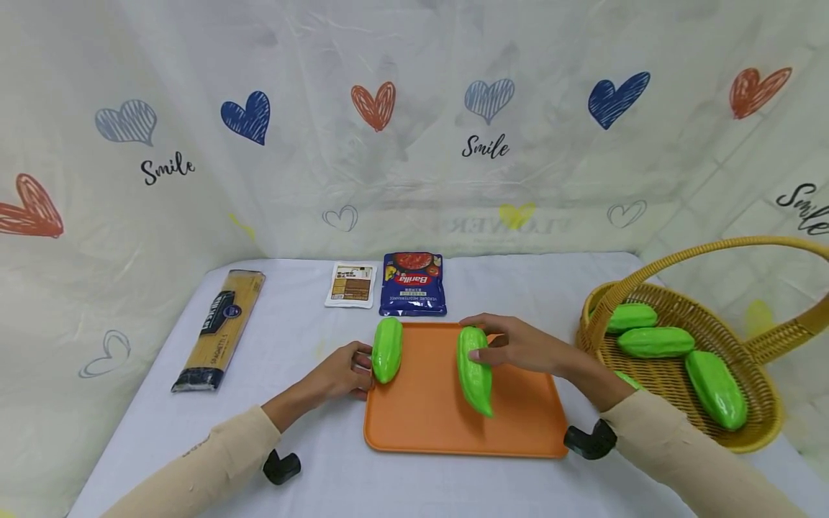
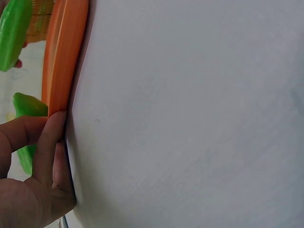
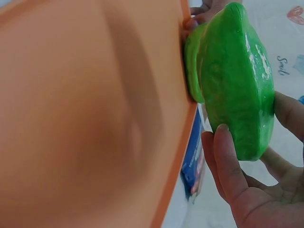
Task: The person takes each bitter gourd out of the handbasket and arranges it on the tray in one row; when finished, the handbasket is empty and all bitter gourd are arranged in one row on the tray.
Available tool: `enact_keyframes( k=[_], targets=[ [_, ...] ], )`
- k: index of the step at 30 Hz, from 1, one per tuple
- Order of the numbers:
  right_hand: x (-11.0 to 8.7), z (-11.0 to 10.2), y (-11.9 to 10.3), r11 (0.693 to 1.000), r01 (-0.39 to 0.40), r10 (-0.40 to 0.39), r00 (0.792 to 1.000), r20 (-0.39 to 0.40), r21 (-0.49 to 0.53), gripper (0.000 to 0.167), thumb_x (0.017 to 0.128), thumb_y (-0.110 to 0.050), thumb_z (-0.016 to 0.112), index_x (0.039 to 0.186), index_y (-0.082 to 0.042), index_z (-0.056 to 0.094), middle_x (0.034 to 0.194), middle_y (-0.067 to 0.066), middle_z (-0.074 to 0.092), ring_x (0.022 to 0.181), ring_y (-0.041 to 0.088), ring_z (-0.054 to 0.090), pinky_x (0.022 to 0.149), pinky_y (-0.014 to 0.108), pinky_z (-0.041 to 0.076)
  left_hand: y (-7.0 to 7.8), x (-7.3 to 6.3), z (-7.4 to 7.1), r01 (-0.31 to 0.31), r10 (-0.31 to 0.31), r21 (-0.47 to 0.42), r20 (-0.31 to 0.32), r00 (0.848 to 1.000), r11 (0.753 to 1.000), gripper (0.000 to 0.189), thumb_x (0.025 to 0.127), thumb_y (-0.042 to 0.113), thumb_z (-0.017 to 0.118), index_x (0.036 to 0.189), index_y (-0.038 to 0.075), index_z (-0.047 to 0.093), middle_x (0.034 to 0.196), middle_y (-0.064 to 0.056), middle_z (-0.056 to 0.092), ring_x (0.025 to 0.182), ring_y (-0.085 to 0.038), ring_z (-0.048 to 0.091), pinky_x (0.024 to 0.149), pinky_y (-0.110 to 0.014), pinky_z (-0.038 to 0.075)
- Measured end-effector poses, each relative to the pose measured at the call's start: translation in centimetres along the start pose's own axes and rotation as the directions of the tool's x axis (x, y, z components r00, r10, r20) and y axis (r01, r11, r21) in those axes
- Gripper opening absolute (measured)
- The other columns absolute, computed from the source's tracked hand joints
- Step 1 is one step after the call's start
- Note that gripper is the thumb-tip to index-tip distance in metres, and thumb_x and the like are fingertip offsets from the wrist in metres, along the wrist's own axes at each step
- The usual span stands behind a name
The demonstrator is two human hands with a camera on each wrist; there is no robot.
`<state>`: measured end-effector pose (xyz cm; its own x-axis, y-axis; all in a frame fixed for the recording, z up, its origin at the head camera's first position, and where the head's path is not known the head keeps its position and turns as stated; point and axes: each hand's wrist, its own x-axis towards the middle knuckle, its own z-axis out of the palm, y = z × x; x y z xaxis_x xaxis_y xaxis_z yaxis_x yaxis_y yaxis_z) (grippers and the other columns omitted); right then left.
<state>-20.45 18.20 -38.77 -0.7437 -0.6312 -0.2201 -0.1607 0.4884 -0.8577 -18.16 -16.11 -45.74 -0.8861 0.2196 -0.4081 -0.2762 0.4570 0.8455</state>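
In the head view my right hand (image 1: pixel 512 342) grips a glossy green gourd (image 1: pixel 474 370) above the orange tray (image 1: pixel 447 440). The right wrist view shows thumb and fingers around one end of this gourd (image 3: pixel 237 85), its pointed end away from the palm. A second green gourd (image 1: pixel 387 350) lies at the tray's left edge, near the far corner. Beside it, my left hand (image 1: pixel 341 370) pinches the tray's left rim. In the left wrist view, the fingertips (image 2: pixel 58 118) meet at the tray rim (image 2: pixel 59 85), with the second gourd partly hidden behind them.
A wicker basket (image 1: pixel 771 424) with a tall handle holds several green gourds at the right. Behind the tray lie a blue sauce pouch (image 1: pixel 413 284) and a small white packet (image 1: pixel 352 285). A spaghetti pack (image 1: pixel 220 331) lies at the left on the white cloth.
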Motion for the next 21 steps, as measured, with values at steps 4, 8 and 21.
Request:
enact_keyframes(
  k=[4, 8, 21],
  targets=[
    [0.8, 0.2, -0.1, 1.0, 0.027, -0.027, 1.0, 0.014, 0.007, 0.054, 0.096, -0.028, 0.066, 0.146, -0.013, 0.049, 0.121, 0.012, 0.062, 0.104, 0.026, 0.065, 0.089, 0.036, 0.059, 0.0, 0.0, 0.0, 0.0, 0.0, 0.002, 0.002, 1.0, 1.0, 0.067, 0.08, -0.004, 0.072, 0.141, -0.002, 0.045, 0.119, -0.016, 0.058, 0.092, -0.022, 0.065, 0.071, -0.033, 0.065],
    [1.5, 0.4, -0.4, 0.999, 0.035, -0.036, 0.999, 0.028, 0.016, 0.053, 0.097, -0.028, 0.065, 0.146, -0.014, 0.05, 0.12, 0.012, 0.062, 0.105, 0.026, 0.065, 0.089, 0.04, 0.06, 0.1, 0.0, -0.1, -0.006, 0.006, 0.002, 0.003, 1.0, 1.0, 0.067, 0.08, -0.005, 0.071, 0.141, -0.002, 0.044, 0.119, -0.016, 0.057, 0.093, -0.023, 0.064, 0.071, -0.033, 0.065],
    [4.0, 1.2, -1.1, 1.0, 0.005, -0.006, 0.998, 0.056, 0.012, 0.053, 0.098, -0.027, 0.064, 0.146, -0.013, 0.05, 0.118, 0.011, 0.064, 0.101, 0.025, 0.066, 0.09, 0.049, 0.06, 0.0, 0.0, 0.0, -0.003, 0.003, -0.002, -0.002, 1.0, 1.0, 0.064, 0.081, -0.004, 0.072, 0.14, -0.001, 0.046, 0.117, -0.014, 0.058, 0.091, -0.022, 0.064, 0.071, -0.033, 0.065]
  ],
)
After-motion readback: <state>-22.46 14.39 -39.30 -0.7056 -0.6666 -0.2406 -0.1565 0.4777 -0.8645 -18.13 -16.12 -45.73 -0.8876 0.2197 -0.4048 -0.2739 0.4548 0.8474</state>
